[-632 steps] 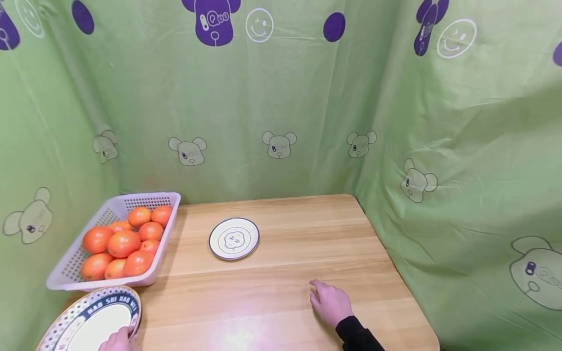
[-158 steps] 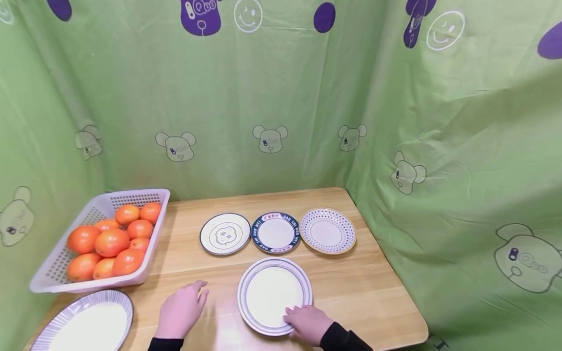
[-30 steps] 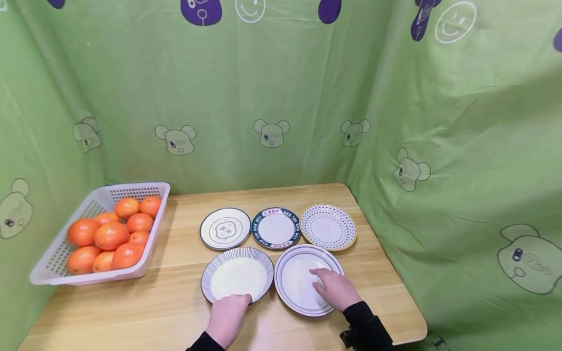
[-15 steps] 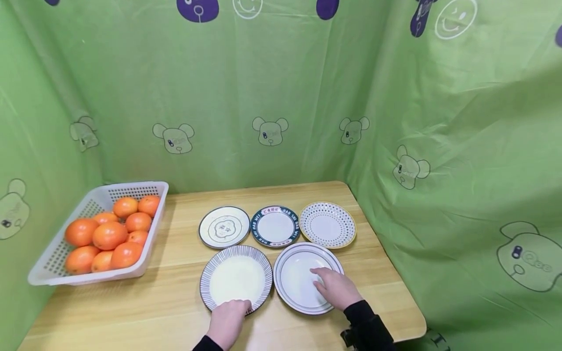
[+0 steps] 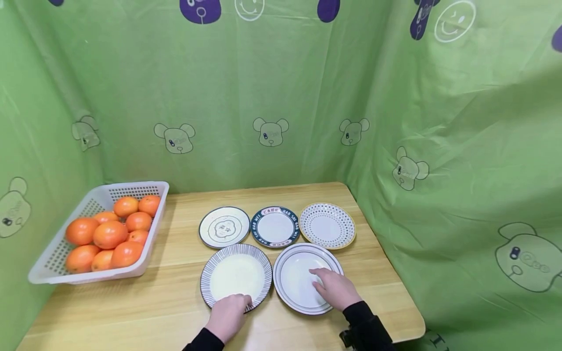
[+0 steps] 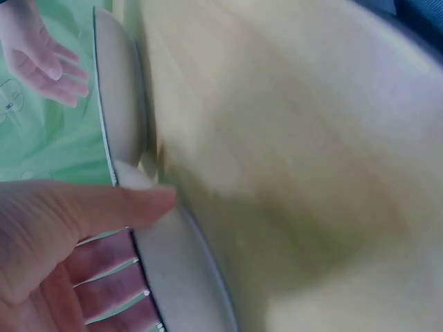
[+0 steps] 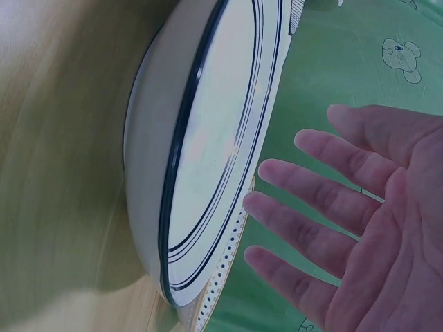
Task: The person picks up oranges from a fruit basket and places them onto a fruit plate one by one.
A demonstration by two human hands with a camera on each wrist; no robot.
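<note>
My left hand [image 5: 227,317] pinches the near rim of a striped-rim plate [image 5: 239,273] on the table. In the left wrist view the thumb of my left hand [image 6: 62,228] lies against the outer side of the plate [image 6: 183,270], with the fingers over the inner side. My right hand [image 5: 337,289] is over a white plate with dark rings [image 5: 296,278], just right of the striped one. The right wrist view shows that hand [image 7: 367,200] with its fingers spread and nothing in them, facing the ringed plate [image 7: 208,152].
Behind stand a plate with a flower-shaped emblem [image 5: 224,227], a blue-rimmed lettered plate [image 5: 275,226] and a dotted plate [image 5: 327,225], in a row. A white basket [image 5: 94,278] of tomatoes [image 5: 110,235] stands at the left. Green curtains [image 5: 228,97] enclose the wooden table [image 5: 131,312].
Earlier, only the emblem plate stood mid-table; the lettered, dotted, ringed and striped plates have joined it. The ringed plate has shifted right and the striped one came from the left. Lately both hands barely moved.
</note>
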